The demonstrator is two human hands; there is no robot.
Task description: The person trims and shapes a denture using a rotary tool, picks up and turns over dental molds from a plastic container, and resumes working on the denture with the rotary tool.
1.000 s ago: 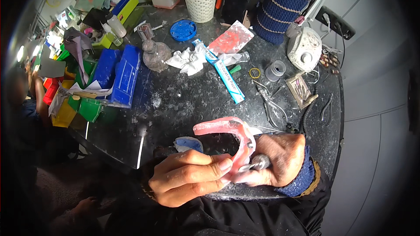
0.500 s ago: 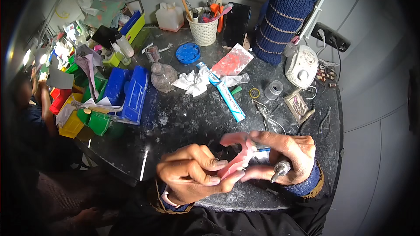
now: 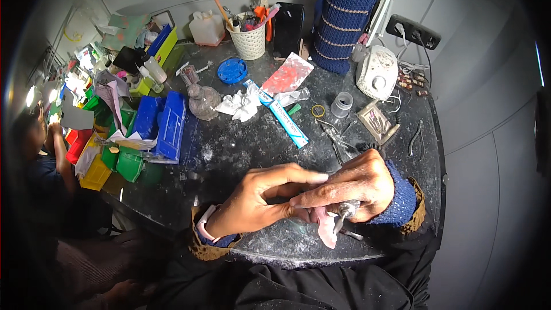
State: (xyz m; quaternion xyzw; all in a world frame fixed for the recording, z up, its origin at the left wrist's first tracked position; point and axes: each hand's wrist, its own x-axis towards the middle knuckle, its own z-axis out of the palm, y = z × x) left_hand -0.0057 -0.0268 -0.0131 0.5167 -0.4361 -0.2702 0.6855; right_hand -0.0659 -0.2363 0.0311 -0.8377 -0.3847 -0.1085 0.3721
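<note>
Denture base [image 3: 326, 233], pink and curved, is showing just below the joined hands, between five and six o'clock from them, its upper end disappearing behind the fingers. The left hand [image 3: 271, 194] is pinching that upper end (its fingertips are partly hiding behind the other hand). The right hand [image 3: 360, 185] is gripping a metal rotary handpiece [image 3: 348, 209], whose nose is pointing toward the denture's three o'clock edge; whether its tip is touching the pink surface, I cannot tell. Around the hands on the dusty black worktop [image 3: 229, 149], pliers [image 3: 334, 135] are lying near at one o'clock, a framed bur tray [image 3: 391, 135] is resting between one and two, and a white control unit [image 3: 374, 68] is sitting farther out at one. A navy knit-covered bottle [image 3: 344, 26] is standing at twelve, a slim blue-and-white packet [image 3: 284, 120] is lying at eleven beside crumpled tissue [image 3: 240, 104], and blue plastic bins [image 3: 171, 129] are sitting at ten.
</note>
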